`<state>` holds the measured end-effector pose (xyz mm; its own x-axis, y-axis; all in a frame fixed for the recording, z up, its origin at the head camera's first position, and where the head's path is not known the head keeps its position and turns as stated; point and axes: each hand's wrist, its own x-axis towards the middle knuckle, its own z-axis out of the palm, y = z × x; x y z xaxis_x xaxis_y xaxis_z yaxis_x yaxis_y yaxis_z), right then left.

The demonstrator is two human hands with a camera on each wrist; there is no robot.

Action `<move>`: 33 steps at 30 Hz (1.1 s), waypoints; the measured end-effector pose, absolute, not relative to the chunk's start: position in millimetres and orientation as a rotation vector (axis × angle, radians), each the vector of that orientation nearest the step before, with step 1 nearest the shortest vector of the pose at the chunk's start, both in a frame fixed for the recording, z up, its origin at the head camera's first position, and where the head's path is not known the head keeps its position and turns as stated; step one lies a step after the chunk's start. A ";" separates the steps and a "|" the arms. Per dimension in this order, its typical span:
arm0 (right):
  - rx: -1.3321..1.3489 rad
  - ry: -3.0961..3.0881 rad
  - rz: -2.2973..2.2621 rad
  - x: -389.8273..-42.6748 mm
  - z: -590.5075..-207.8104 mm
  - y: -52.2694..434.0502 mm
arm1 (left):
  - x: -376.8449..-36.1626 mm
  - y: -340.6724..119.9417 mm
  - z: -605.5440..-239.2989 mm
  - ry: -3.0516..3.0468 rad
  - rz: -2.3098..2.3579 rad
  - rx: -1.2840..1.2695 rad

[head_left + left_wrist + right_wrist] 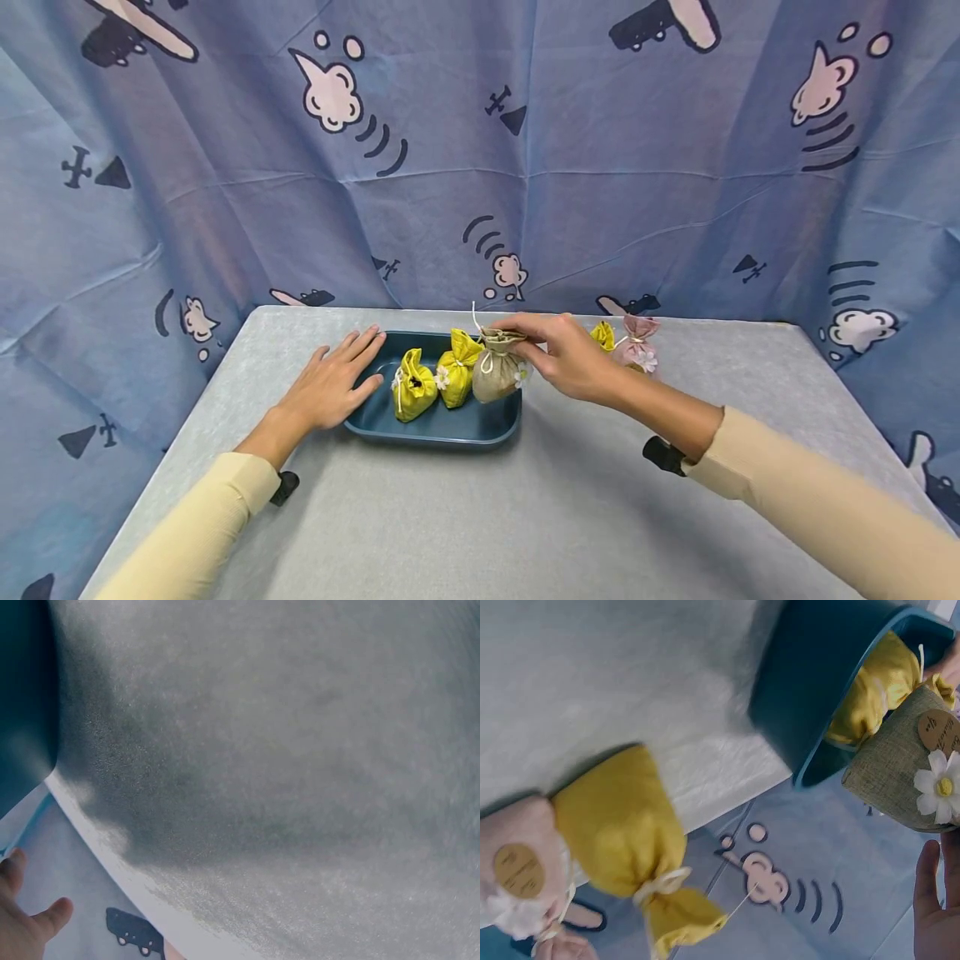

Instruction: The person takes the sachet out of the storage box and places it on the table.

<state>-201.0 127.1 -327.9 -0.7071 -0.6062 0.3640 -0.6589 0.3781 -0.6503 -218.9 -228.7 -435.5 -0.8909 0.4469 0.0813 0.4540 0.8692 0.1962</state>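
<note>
Beige sachet (495, 375) (daisy-trimmed, drawstring-tied)

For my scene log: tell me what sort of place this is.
Probably a staged tabletop set-up, not a lived-in room: a grey-covered table, a blue cartoon-print cloth backdrop hung around it, and a blue tray of small sachet bags.

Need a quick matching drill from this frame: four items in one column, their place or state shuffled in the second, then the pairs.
Items
1. beige burlap drawstring pouch
2. pink fabric drawstring pouch
3. left hand
4. dark blue rectangular plastic tray

Place or state
A. lying on the grey table, right of the tray
B. holds two yellow fabric pouches
C. pinched at the neck by the right hand, at the tray's right end
D. flat with fingers straight, against the tray's left rim

Pairs: 1-C, 2-A, 3-D, 4-B
</note>
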 end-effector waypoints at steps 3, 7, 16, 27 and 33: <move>1.148 -2.553 1.240 -203.8 -324.7 137.6 | -219.3 -228.3 -435.7 -3.007 -0.327 -0.725; 1.110 -2.537 1.205 -207.1 -322.9 149.4 | -219.3 -228.2 -435.4 -3.011 -0.326 -0.732; 0.993 -2.557 1.148 -214.1 -324.7 168.7 | -219.3 -228.9 -436.5 -3.003 -0.334 -0.735; 0.904 -2.564 1.180 -223.3 -340.1 183.8 | -219.2 -228.4 -436.0 -3.013 -0.320 -0.731; 0.854 -2.599 1.140 -228.5 -353.5 184.7 | -219.2 -228.7 -435.9 -3.011 -0.331 -0.725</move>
<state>-228.5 184.7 -353.5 -0.8195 -0.4332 0.3752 -0.5695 0.5415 -0.6185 -219.2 -228.7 -435.9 -0.8912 0.4473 0.0754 0.4530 0.8689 0.1995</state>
